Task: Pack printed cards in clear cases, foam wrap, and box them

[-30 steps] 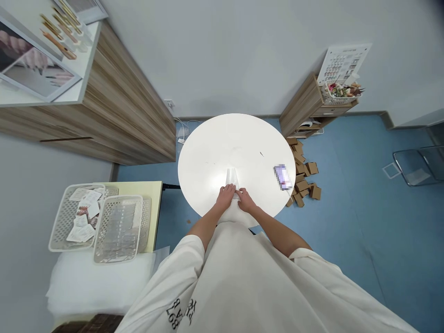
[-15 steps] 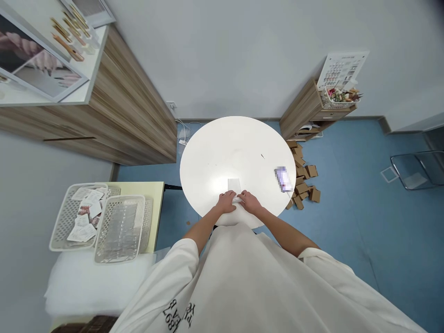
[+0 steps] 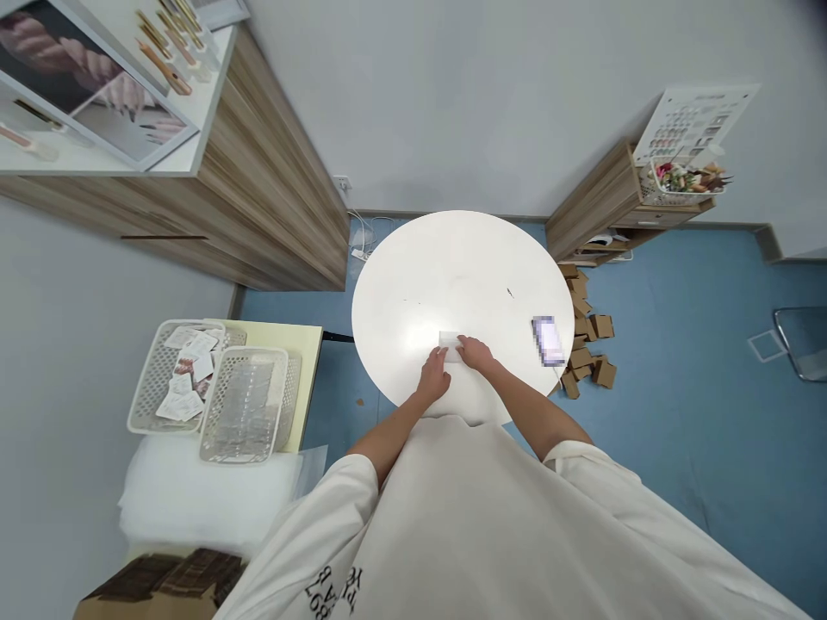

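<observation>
On the round white table (image 3: 413, 258), close to my body, lies a small whitish, translucent packet (image 3: 450, 349) that looks rolled in plastic wrap. My left hand (image 3: 435, 376) grips its left near edge, thumb and fingers closed around it. At its right end, my right hand (image 3: 475, 352) has its fingers bent onto the packet, pressing it against the tabletop. What is inside the wrap cannot be made out.
A phone (image 3: 549, 341) with a cable lies at the table's right. White baskets (image 3: 213, 405) with cards and clear packs stand left, above stacked translucent sheets (image 3: 207, 495). Small brown boxes (image 3: 602, 325) are on the floor right. Wooden cabinets (image 3: 284, 172) flank the table.
The flat strip beyond my hands has become shorter, and the packet lies farther from my body. My hands have moved forward with it. The camera view has shifted left.
</observation>
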`<state>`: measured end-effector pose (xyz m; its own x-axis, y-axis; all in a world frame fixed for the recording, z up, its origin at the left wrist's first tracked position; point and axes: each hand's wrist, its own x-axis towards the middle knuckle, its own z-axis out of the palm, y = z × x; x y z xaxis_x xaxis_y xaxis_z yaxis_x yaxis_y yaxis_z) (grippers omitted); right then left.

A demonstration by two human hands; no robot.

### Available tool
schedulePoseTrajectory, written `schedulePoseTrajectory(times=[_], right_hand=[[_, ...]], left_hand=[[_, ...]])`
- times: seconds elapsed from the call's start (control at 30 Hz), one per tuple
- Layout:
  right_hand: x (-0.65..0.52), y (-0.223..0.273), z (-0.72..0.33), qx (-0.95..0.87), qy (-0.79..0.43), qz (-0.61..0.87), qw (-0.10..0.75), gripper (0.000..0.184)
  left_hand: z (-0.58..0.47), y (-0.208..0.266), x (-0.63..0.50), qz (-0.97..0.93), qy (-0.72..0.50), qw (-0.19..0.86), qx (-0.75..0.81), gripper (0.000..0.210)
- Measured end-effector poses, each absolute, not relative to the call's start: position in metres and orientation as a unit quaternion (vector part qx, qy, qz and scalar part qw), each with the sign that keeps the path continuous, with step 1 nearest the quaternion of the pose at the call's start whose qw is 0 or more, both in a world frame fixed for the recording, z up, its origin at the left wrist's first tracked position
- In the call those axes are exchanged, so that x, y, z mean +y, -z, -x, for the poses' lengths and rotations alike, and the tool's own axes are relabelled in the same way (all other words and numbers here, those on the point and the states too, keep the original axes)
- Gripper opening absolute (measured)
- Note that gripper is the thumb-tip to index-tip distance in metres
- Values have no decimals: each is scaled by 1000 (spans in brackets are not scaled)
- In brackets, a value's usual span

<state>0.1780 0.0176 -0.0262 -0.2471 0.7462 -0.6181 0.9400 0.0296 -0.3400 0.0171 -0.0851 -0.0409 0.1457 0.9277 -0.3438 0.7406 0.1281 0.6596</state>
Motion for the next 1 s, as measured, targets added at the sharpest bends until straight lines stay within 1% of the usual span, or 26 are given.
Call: schedulePoseTrajectory(times=[0.13,0.27,0.43,0.63,0.77,1.0], right_hand=[[6,35,-174,672,353,-648,66,37],[-20,36,-179,675,344,-652,19,27],[-40,32,-181,629,399,-665,-57,36],[-40,29,-156,541,453,-706,-70,46],[-38,31,-123,565,482,-665,-80,53],[-23,35,-42,661,493,-564,-29,65]], left_hand=[[-15,43,-84,-675,-28,394,623,73],[-11,44,-82,-698,-17,380,607,75],[-9,40,-78,-729,-17,365,579,78],[2,40,-77,-712,-37,383,587,78],[34,39,-77,-694,-44,373,614,78],[118,34,-70,-665,-17,347,661,84]])
